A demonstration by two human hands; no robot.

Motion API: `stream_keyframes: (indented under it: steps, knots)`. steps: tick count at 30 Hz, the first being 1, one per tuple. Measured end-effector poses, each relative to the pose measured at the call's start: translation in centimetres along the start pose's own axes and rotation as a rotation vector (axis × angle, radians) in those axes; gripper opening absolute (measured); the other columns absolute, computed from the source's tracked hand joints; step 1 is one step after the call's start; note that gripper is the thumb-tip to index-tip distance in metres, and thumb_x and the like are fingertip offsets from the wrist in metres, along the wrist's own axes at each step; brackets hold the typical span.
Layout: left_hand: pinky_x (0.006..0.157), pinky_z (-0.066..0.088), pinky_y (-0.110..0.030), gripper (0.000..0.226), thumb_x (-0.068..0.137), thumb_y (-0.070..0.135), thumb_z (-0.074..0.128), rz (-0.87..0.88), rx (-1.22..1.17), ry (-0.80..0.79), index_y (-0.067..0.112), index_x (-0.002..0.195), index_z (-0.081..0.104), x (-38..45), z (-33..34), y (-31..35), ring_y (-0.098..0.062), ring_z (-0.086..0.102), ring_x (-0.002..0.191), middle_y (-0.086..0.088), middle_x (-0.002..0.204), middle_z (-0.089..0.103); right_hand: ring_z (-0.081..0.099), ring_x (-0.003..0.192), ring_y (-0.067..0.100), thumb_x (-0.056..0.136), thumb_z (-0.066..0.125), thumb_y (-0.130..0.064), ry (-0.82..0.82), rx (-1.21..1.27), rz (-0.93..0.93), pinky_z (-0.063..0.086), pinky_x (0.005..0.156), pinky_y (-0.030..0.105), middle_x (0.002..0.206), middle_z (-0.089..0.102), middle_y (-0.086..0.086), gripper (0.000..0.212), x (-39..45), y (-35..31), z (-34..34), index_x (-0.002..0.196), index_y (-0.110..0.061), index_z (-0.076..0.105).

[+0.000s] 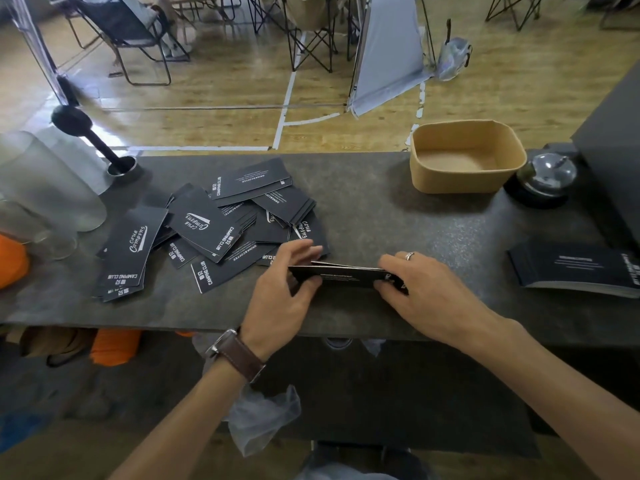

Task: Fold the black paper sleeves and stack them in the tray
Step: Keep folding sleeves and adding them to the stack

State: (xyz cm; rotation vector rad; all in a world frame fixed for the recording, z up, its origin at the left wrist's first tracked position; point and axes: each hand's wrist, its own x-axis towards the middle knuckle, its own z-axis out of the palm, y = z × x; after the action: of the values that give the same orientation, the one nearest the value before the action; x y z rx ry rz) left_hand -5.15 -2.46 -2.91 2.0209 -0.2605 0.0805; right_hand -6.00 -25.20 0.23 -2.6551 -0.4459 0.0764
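Note:
A loose heap of black paper sleeves (pixel 214 226) with white print lies on the dark counter, left of centre. One black sleeve (pixel 346 276) is held edge-on just above the counter in front of me. My left hand (pixel 287 292) pinches its left end with thumb below and fingers above. My right hand (pixel 422 289), wearing a ring, grips its right end. The tan tray (pixel 465 181) stands at the back right with nothing visible inside. A neat stack of black sleeves (pixel 575 271) lies at the far right.
A silver call bell (pixel 550 176) sits right of the tray, beside a dark box (pixel 613 161). Frosted plastic cups (pixel 45 188) lie at the left, with a black tamper in a metal cup (pixel 119 164) behind them. The counter's front edge (pixel 173 327) runs below my hands.

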Motion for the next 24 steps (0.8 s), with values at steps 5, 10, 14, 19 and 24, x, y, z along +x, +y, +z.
stream_keyframes:
  steps: [5,10,14,19,24]
  knots:
    - [0.102,0.044,-0.030,0.046,0.088,-0.005,0.060,-0.006,-0.065,-0.051,0.016,0.127,0.048,0.3,2.0,0.6,-0.004,0.055,0.122,0.012,0.126,0.063,0.047,0.071,0.006,0.097,0.053,-0.027,-0.006,-0.005,-0.002,0.041,0.063,0.028,0.076,0.046,-0.013,0.015,0.3,0.0,0.4,0.084,-0.026,0.046]
    - [0.084,0.046,-0.022,0.021,0.089,0.007,0.062,0.040,0.112,-0.012,0.023,0.099,0.054,0.5,1.7,0.7,-0.006,0.061,0.096,0.011,0.101,0.065,0.053,0.077,0.006,0.095,0.059,-0.025,0.032,0.095,0.020,0.046,0.067,0.030,0.081,0.054,-0.013,0.012,0.4,0.4,0.2,0.090,-0.030,0.050]
    - [0.079,0.041,-0.030,0.013,0.090,0.013,0.063,0.077,0.285,-0.029,0.021,0.092,0.053,0.8,1.8,0.8,-0.013,0.049,0.086,0.008,0.090,0.056,0.051,0.078,0.008,0.096,0.058,-0.027,0.049,0.049,0.013,0.047,0.068,0.031,0.082,0.053,-0.012,0.009,0.1,0.7,-0.1,0.091,-0.029,0.052]
    - [0.076,0.036,-0.026,0.018,0.090,0.015,0.060,0.110,0.330,-0.022,0.026,0.093,0.047,0.7,2.1,0.9,-0.010,0.042,0.082,0.012,0.086,0.049,0.049,0.076,0.011,0.099,0.053,-0.031,0.067,-0.071,-0.001,0.048,0.065,0.034,0.081,0.049,-0.012,0.011,0.0,0.2,0.3,0.090,-0.025,0.049]
    - [0.078,0.040,-0.033,0.012,0.093,0.017,0.058,0.099,0.333,-0.091,0.022,0.096,0.048,0.7,1.6,0.8,-0.014,0.047,0.082,0.007,0.087,0.052,0.048,0.077,0.011,0.099,0.052,-0.029,0.036,-0.076,0.011,0.048,0.064,0.036,0.085,0.047,-0.011,0.008,0.4,0.1,0.1,0.094,-0.026,0.048]
